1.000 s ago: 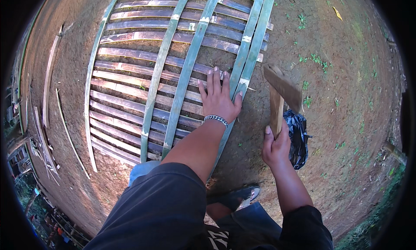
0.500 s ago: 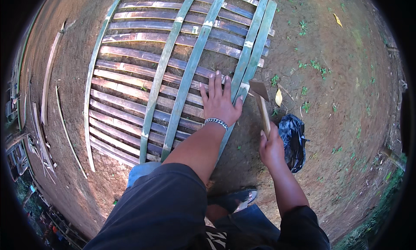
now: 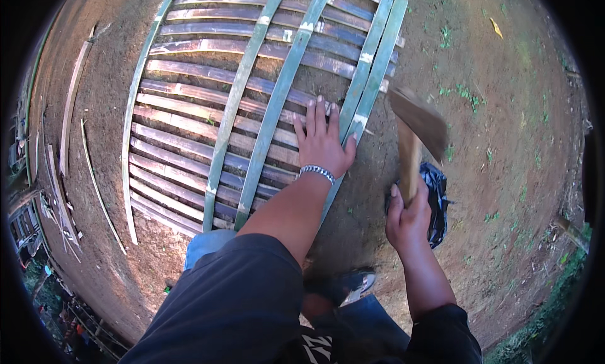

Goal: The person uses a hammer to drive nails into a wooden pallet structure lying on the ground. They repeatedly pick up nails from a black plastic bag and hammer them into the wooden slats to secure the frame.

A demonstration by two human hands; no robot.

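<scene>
My left hand (image 3: 324, 143) lies flat with its fingers spread on a lattice of split bamboo slats (image 3: 183, 148), its thumb against the two close-set green strips (image 3: 364, 80) along the right side. A silvery chain bracelet circles that wrist. My right hand (image 3: 409, 219) is closed round the wooden handle of a hatchet (image 3: 419, 121). Its broad brown metal head is slightly blurred, raised right of the lattice and apart from it. Longer green bamboo strips (image 3: 277, 112) cross over the slats. Behind my right hand a black plastic bag (image 3: 439, 206) sits partly hidden.
Loose bamboo strips (image 3: 74, 105) lie on the bare soil at the left, one of them thin and curved (image 3: 94, 181). Small green weeds (image 3: 467, 98) and a yellow leaf (image 3: 496, 28) dot the ground at the right. My sandalled foot (image 3: 353, 285) is below the lattice.
The hatchet has risen off the green strip's edge and swung right and up, with my right hand still round its handle. My left hand stays on the lattice.
</scene>
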